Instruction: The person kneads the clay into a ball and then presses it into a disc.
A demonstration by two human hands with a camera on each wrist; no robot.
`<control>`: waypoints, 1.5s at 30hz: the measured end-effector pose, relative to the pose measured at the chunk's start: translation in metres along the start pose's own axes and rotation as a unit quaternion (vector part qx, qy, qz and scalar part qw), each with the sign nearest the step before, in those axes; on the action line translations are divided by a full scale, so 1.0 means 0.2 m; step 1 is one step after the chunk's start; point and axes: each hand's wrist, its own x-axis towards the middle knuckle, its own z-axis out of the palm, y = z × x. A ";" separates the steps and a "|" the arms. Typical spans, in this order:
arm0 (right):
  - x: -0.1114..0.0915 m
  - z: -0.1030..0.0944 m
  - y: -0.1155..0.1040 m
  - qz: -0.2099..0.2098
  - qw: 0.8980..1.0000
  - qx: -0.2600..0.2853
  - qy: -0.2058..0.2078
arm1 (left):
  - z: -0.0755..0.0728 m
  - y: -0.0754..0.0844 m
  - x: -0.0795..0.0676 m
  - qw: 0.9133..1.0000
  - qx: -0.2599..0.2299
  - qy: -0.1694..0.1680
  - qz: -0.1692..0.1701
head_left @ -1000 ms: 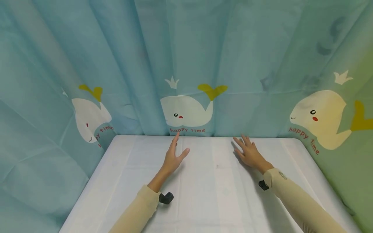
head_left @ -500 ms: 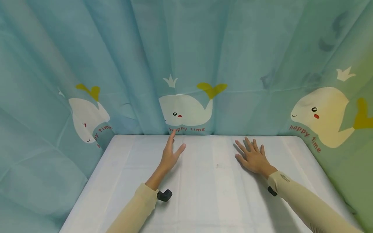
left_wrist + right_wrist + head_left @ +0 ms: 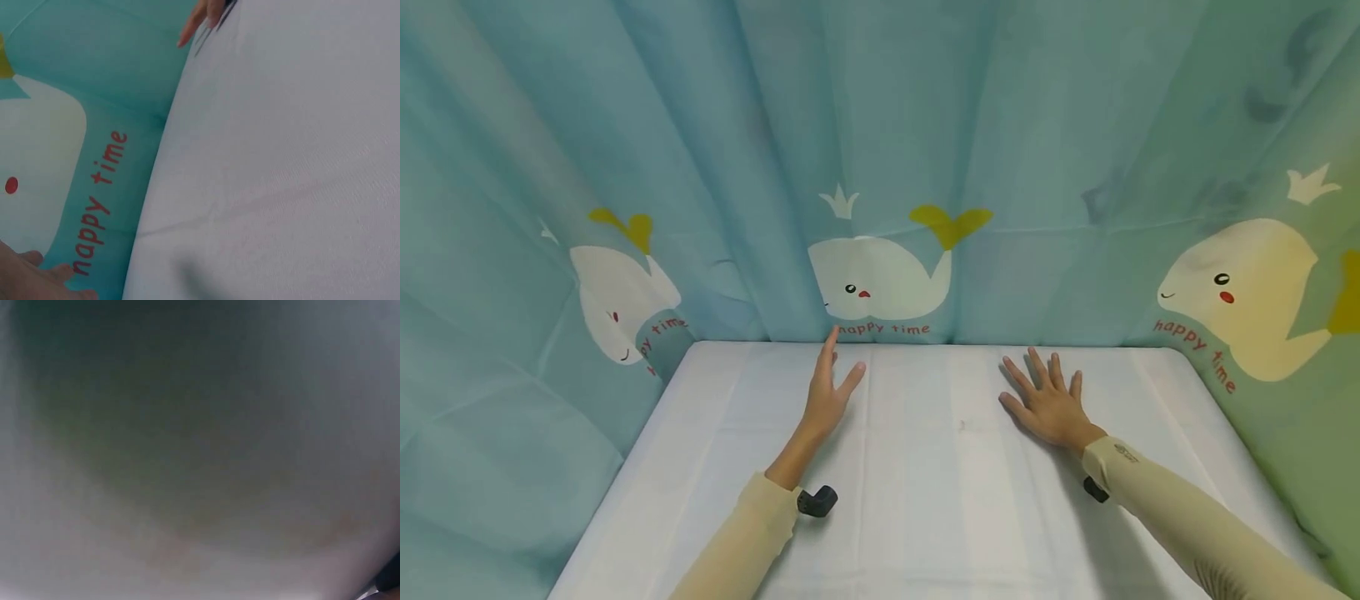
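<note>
My left hand (image 3: 825, 404) is held edge-on near the far side of the white-covered table (image 3: 910, 500), thumb apart from straight fingers. Nothing is in it. To its right, my right hand (image 3: 1054, 412) lies palm down with spread fingers on or just above the cloth, also holding nothing. In the left wrist view, part of the left hand (image 3: 31, 278) shows at the lower left, and fingertips of the right hand (image 3: 203, 15) show at the top. The right wrist view is a blur with no clear hand.
A blue-green curtain (image 3: 895, 125) with printed whales and "happy time" lettering hangs along the far edge and both sides of the table. A dark wrist camera (image 3: 817, 502) sits at the left cuff. Another dark device (image 3: 1095, 489) is under the right cuff.
My left hand has drifted slightly left. The right hand has turned flatter with its fingers spread wider, and its wrist has shifted a little right. The head view has shifted slightly.
</note>
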 end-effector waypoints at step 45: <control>0.07 -0.07 -0.06 0.031 0.997 0.043 -0.049 | -0.07 -0.10 -0.02 1.000 -0.001 0.017 -0.006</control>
